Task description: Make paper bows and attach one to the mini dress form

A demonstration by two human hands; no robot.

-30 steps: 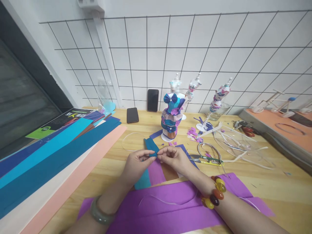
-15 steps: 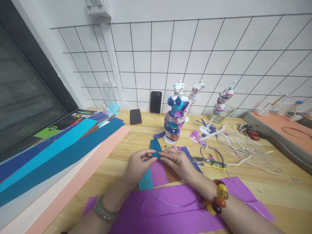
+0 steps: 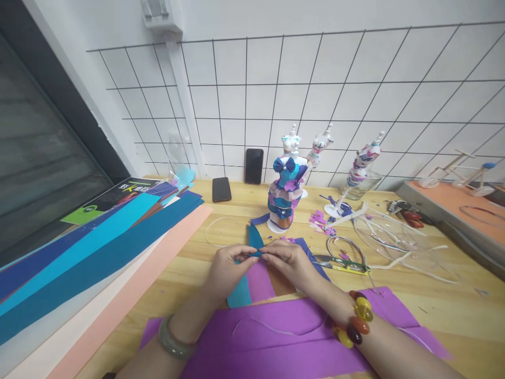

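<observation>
Both hands pinch the near end of a dark teal strip of crepe paper point(image 3: 255, 237) just above the table. My left hand point(image 3: 232, 266) has thumb and forefinger closed on its left edge. My right hand point(image 3: 287, 259) grips the right edge, and the fingertips of both hands almost meet. The strip's far end points toward a small dress form point(image 3: 284, 195) dressed in teal, purple and pink paper with a pleated bow. Under the hands lie a light teal piece point(image 3: 239, 292), a magenta piece point(image 3: 259, 281) and a brown piece point(image 3: 280, 281). A purple sheet point(image 3: 276, 337) spreads beneath my forearms.
Long coloured paper sheets point(image 3: 98, 252) cover the left side. Two phones are at the wall, one flat point(image 3: 221, 189), one upright point(image 3: 253, 166). On the right are scissors point(image 3: 343, 264), wire rings point(image 3: 335, 245), paper scraps point(image 3: 319, 218), a slanted dress form point(image 3: 365, 160) and a glass jar point(image 3: 369, 185).
My fingers have drawn the near end of the teal strip into a tighter, narrower gather. The whole view has shifted slightly; the other things stay in place.
</observation>
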